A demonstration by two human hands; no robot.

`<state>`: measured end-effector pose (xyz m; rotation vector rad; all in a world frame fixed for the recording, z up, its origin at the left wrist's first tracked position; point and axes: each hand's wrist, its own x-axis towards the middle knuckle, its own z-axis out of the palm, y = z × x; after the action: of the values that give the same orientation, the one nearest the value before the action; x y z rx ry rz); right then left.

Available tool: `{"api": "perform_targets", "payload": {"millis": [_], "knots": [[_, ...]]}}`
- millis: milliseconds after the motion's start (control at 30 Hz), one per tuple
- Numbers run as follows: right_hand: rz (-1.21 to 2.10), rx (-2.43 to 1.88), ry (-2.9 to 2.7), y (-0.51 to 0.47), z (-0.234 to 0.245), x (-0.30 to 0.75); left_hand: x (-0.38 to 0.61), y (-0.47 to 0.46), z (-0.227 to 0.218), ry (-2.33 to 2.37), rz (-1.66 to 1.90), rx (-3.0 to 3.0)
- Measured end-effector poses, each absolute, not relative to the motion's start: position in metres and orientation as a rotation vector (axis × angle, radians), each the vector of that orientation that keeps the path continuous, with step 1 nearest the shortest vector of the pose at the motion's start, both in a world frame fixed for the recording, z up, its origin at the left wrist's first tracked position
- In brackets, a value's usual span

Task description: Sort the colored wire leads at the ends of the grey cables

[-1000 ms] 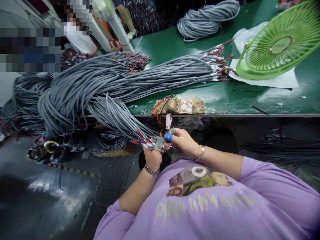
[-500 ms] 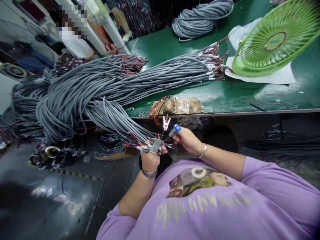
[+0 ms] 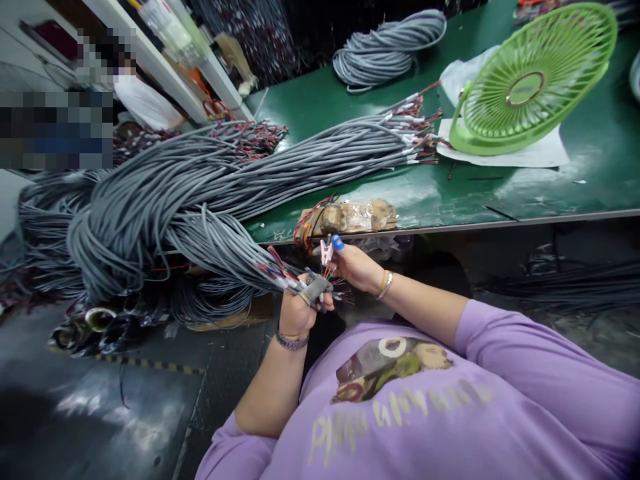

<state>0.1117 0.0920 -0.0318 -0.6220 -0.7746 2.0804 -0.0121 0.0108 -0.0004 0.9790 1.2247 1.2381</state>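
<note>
My left hand [image 3: 299, 310] is closed round the stripped ends of several grey cables [image 3: 237, 250], with a grey wrap [image 3: 316, 289] over its thumb. Thin coloured wires [image 3: 329, 272] stick up from this bunch towards my other hand. Just right of them, my right hand [image 3: 359, 268], a blue cover [image 3: 337, 243] on its thumb, is closed at a small pink clip [image 3: 326, 252] by the table edge. The thumb lies against the clip; the other fingertips are partly hidden. A wooden block [image 3: 350, 217] with clear tape and red and black leads sits just above the clip.
A large heap of grey cables [image 3: 130, 193] lies across the green table [image 3: 450, 193] and over its left end. A coiled cable [image 3: 385, 50] lies at the back, and a green fan [image 3: 530, 87] stands on the right. One person [image 3: 145, 100] is at upper left.
My right hand has moved left and up to the pink clip, which hung apart from it before. My left hand still holds the cable ends. The view has shifted slightly.
</note>
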Motion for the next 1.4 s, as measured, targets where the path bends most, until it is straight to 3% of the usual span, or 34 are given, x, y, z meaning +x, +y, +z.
{"api": "perform_targets", "payload": {"millis": [300, 833, 1167, 1400], "knots": [[2.191, -0.586, -0.460, 0.095, -0.024, 0.105, -0.010, 0.016, -0.003, 1.265, 1.163, 0.947], [2.397, -0.526, -0.543, 0.095, -0.025, 0.121, -0.010, -0.005, 0.000, 1.279, 1.246, 1.014], [2.184, -0.598, -0.706, 0.087, -0.025, 0.118, -0.006, 0.002, -0.004, 1.239, 1.354, 0.974], [1.831, -0.712, -0.800, 0.088, -0.035, 0.109, -0.003, 0.007, -0.008, 1.227, 1.404, 0.916]]}}
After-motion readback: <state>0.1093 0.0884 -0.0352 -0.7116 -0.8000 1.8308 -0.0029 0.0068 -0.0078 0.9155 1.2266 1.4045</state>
